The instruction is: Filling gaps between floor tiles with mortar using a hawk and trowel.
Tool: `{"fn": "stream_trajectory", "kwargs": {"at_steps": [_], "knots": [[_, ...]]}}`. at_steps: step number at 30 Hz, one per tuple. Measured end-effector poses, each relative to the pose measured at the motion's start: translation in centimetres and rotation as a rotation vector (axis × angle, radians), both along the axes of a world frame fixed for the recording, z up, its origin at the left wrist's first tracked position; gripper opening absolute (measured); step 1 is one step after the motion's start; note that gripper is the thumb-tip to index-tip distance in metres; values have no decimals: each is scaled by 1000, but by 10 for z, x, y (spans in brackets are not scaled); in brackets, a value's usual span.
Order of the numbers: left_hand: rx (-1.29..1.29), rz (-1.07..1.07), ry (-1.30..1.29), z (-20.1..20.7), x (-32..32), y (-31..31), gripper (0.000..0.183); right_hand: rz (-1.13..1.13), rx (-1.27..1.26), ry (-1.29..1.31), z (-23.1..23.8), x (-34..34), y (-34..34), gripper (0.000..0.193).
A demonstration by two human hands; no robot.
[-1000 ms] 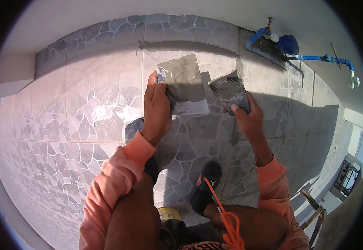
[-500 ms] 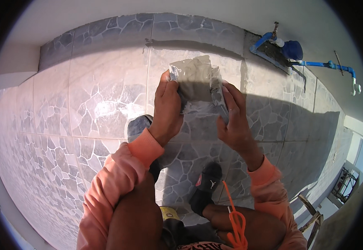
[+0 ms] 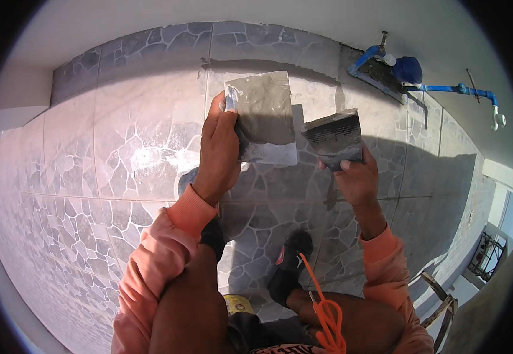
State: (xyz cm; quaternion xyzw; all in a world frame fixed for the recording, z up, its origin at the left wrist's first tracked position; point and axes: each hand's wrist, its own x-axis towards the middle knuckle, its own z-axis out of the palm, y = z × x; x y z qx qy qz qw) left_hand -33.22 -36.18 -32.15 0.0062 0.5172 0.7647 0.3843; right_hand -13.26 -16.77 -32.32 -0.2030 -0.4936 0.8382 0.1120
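My left hand (image 3: pixel 219 150) grips the left edge of a flat, pale rectangular mortar board (image 3: pixel 273 154). Wet grey mortar (image 3: pixel 265 112) covers most of its upper face. To the right, apart from the board, my right hand (image 3: pixel 358 180) is closed around the near end of a wide dark putty knife (image 3: pixel 334 141), thumb on top. Grey mortar smears its blade, with a band along the far edge. Its handle, if it has one, is hidden by the hand.
Stone-patterned tiles (image 3: pixel 144 212) spread around my feet, with a wet grey mortar strip (image 3: pixel 274 66) at the far side. Blue pipes (image 3: pixel 460 89) and a blue round container (image 3: pixel 408 69) are at far right. A yellow can (image 3: pixel 239 304) stands between my legs.
The putty knife has come off the board's right edge and moved right, its blade turned face up. The mortar on the board looks smoother, and the board has shifted slightly left.
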Motion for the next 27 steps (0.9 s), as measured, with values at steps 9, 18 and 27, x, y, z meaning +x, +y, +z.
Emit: {"fn": "stream_trajectory", "kwargs": {"at_steps": [9,18,27], "knots": [[64,-2,-211,-3,16,6,49,-66,-277,194,-1,-18,-15,51],[77,38,-181,7,6,-7,47,-21,106,-183,-19,-4,-13,45],[-21,-64,51,-11,2,-8,48,80,565,-319,21,0,9,44]]}}
